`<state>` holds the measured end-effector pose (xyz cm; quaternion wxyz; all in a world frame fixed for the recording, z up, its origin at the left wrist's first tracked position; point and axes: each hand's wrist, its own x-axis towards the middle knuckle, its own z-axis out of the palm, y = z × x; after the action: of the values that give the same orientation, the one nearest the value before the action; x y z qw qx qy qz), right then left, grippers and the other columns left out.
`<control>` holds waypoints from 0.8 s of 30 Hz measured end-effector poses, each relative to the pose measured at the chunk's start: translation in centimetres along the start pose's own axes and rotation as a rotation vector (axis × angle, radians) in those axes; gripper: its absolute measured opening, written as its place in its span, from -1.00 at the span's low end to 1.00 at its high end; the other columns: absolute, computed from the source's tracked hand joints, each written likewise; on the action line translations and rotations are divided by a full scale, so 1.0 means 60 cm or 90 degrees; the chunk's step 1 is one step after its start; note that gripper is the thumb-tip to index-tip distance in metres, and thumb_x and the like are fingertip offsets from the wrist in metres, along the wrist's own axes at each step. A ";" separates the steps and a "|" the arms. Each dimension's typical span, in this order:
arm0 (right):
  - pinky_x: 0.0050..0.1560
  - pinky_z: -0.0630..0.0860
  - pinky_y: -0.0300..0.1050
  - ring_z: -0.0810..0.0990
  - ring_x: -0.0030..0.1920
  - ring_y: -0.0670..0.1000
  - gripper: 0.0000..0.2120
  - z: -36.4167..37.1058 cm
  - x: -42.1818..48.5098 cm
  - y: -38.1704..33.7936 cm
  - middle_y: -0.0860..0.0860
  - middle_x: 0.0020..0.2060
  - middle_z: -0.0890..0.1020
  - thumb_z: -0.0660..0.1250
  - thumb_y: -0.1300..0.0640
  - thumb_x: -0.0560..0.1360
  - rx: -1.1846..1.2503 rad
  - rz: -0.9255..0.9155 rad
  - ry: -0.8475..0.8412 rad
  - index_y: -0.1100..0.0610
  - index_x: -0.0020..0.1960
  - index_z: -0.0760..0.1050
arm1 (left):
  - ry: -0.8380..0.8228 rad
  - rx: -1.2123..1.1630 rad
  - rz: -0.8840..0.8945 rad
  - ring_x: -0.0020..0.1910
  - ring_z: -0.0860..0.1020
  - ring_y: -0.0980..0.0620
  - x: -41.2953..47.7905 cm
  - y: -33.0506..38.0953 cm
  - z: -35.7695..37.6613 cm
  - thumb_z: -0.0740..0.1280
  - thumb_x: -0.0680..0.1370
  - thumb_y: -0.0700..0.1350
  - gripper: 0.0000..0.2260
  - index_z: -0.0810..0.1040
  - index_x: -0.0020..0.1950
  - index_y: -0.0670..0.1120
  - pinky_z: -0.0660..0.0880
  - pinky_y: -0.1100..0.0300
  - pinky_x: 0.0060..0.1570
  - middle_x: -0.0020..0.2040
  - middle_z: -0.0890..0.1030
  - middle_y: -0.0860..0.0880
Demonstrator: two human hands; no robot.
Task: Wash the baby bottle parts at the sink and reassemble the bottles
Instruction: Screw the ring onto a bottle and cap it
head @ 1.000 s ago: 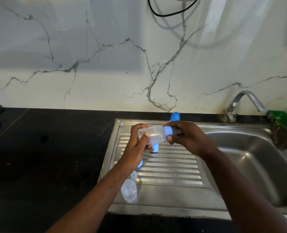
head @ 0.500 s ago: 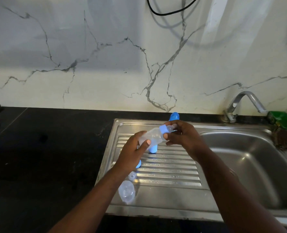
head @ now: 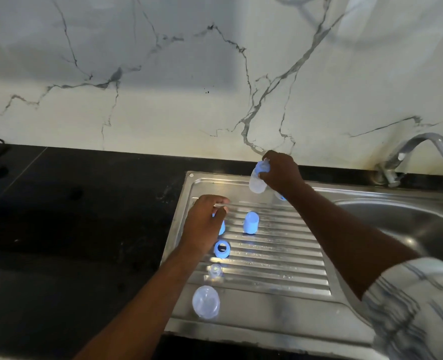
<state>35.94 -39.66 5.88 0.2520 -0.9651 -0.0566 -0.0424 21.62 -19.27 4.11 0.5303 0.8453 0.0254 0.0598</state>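
My right hand (head: 280, 172) grips an assembled clear bottle (head: 257, 184) by its blue collar and holds it upright at the back of the steel drainboard (head: 280, 263). My left hand (head: 204, 222) hovers with loosely curled fingers over a blue cap (head: 222, 228) that it partly hides; I see no grip on it. On the ribs stand another blue cap (head: 251, 222) and a blue ring collar (head: 222, 248). In front of them lie a clear teat (head: 215, 270) and a clear bottle (head: 206, 302). A blue part (head: 280, 196) peeks out under my right wrist.
The sink basin (head: 409, 229) lies to the right, with the tap (head: 422, 144) behind it. Black countertop (head: 72, 229) runs to the left of the drainboard. A marble-patterned wall (head: 189, 87) backs the counter.
My left hand let go of the bottle and dropped toward the blue cap on the drainboard. My right hand turned the bottle upright and carried it to the back of the board.
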 end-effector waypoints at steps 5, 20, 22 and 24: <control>-0.08 0.35 -0.14 0.59 0.00 0.10 -0.75 0.047 0.027 0.013 0.13 -0.02 0.62 0.43 0.15 0.46 -0.069 -0.014 -0.054 0.22 0.09 0.51 | 0.010 0.009 -0.022 0.04 0.61 0.04 0.008 -0.020 -0.004 0.33 0.59 -0.22 -0.84 0.63 0.13 -0.10 0.56 0.13 0.10 0.10 0.63 -0.01; -0.11 0.34 -0.15 0.57 -0.08 0.05 -0.78 0.041 0.021 0.026 0.09 -0.08 0.62 0.38 0.25 0.48 -0.084 -0.005 -0.090 0.20 0.11 0.50 | 0.017 -0.006 -0.071 0.09 0.61 0.02 0.010 -0.039 -0.002 0.21 0.59 -0.33 -0.67 0.57 0.21 0.01 0.58 0.03 0.16 0.20 0.60 0.00; -0.10 0.32 -0.16 0.51 -0.11 0.00 -0.79 0.036 0.016 0.028 0.07 -0.08 0.60 0.36 0.25 0.49 -0.089 -0.005 -0.100 0.20 0.13 0.50 | 0.015 -0.001 -0.069 0.08 0.61 0.03 0.008 -0.040 -0.001 0.24 0.59 -0.31 -0.69 0.57 0.23 0.00 0.57 0.06 0.15 0.21 0.60 -0.01; -0.09 0.32 -0.17 0.55 -0.09 0.02 -0.78 0.036 0.013 0.030 0.08 -0.07 0.62 0.36 0.24 0.50 -0.094 -0.012 -0.100 0.20 0.14 0.50 | 0.014 -0.001 -0.065 0.04 0.61 0.07 0.006 -0.040 0.000 0.27 0.59 -0.29 -0.71 0.57 0.24 -0.02 0.55 0.17 0.09 0.22 0.60 -0.01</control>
<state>37.09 -40.11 3.24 0.1747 -0.9808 -0.0817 0.0275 22.05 -18.21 1.98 0.5333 0.8416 0.0744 0.0419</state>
